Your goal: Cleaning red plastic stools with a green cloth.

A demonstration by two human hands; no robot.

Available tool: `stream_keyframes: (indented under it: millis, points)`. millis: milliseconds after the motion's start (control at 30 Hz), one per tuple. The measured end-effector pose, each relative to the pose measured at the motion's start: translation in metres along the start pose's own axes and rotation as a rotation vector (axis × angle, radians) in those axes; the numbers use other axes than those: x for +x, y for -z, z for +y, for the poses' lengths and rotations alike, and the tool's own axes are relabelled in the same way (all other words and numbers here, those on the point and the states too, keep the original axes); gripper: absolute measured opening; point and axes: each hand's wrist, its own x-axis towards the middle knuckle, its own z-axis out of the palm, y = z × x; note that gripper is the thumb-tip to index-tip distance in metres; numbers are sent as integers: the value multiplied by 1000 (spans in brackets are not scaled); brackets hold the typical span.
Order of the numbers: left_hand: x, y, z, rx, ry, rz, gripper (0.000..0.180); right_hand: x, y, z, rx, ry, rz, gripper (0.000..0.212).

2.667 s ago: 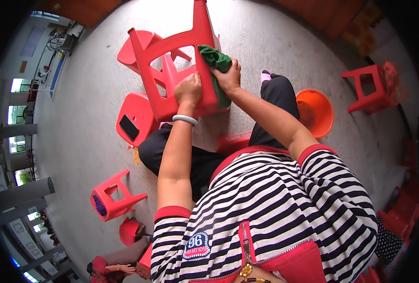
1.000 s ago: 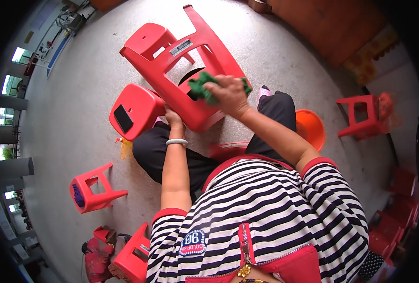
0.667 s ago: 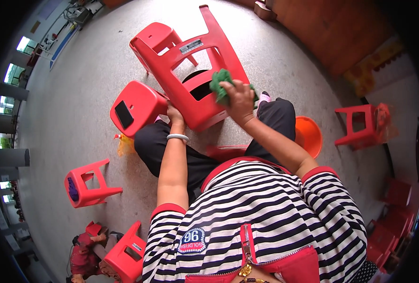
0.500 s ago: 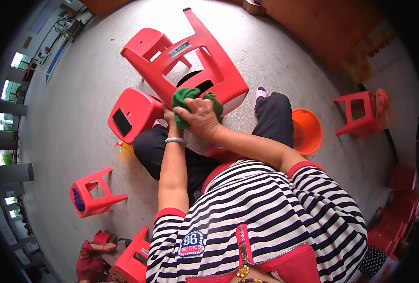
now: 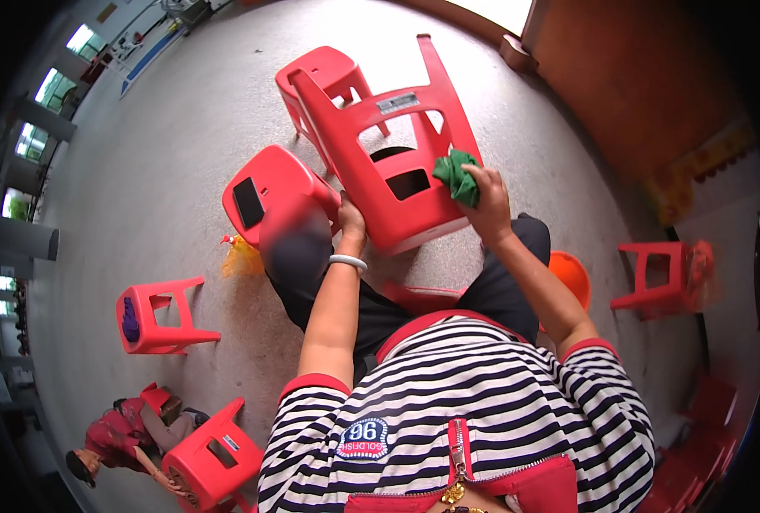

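Note:
A red plastic stool [image 5: 414, 214] is tipped over in front of me, its seat toward me and its legs pointing away. My left hand [image 5: 351, 221] grips the left edge of its seat end, with the fingers partly hidden. A bunched green cloth [image 5: 457, 178] is in the closed fingers of my right hand [image 5: 491, 205], against the right side of the stool. Just left of my left hand stands another red stool [image 5: 277, 175], and a black phone-like slab [image 5: 248, 203] lies on it.
A third red stool [image 5: 322, 68] stands behind the tipped one. An orange bucket [image 5: 570, 275] is beside my right knee. Farther right is a stool [image 5: 653, 295]; on the left, one holds a purple cloth [image 5: 130, 319]. At lower left, a person [image 5: 123, 432] handles a stool [image 5: 213, 453].
My right hand has moved right with the green cloth, away from my left hand to the stool's right side. My left hand still holds the stool. The view has shifted.

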Motion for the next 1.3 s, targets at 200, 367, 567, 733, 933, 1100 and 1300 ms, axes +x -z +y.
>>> stream_keyframes:
  millis: [200,367,567,733,933,1100,1300]
  points:
    - [-9,-2,-13,-107,53,-33,64,3,-47,-88,-45,357,-292,52]
    - [-7,17,-36,-280,-449,-149,54,53,-114,-127,-107,522,-241,45]
    - [-26,1,-15,25,-111,-82,62,143,-190,-96,-270,399,-271,39]
    - [-7,1,-27,50,-92,21,70,226,-217,-99,-225,260,-222,55]
    - [-10,11,-33,166,-204,64,67,180,-189,-102,-126,274,-377,65]
    - [-31,2,-2,183,-166,-4,64,168,-150,-91,-109,470,-348,58]
    - [-25,8,-19,115,-135,4,62,240,-239,-82,-124,324,-300,56]
